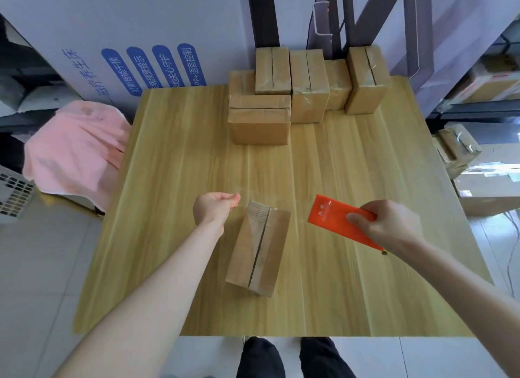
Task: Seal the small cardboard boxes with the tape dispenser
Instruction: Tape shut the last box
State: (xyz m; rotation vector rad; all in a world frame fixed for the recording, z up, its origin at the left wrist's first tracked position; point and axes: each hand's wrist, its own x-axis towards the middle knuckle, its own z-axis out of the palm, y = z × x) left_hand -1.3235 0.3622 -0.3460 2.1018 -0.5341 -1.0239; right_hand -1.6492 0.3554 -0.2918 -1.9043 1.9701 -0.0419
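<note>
**Tape drawn over a box at the near side of the surface**

One box (259, 248) lies flat on the wooden surface (183, 158), close to the near edge and between the two hands, its long side tilted slightly and its centre seam facing up. The right hand (388, 225) is to the right of the box, its fingers wrapped round the rear of an orange dispenser (334, 220), which it holds clear of the box with the front end pointing left. The left hand (213, 207) is just beyond the box's far left corner, with fingers and thumb pinched together on what looks like the end of a clear tape (270, 200) (faint, and blurred). The strip runs across the box's far end toward the dispenser. More boxes (306, 90) are stacked at the far edge, well apart from the hands. A pink cloth (76, 152) is draped beside the surface on the left.
</note>
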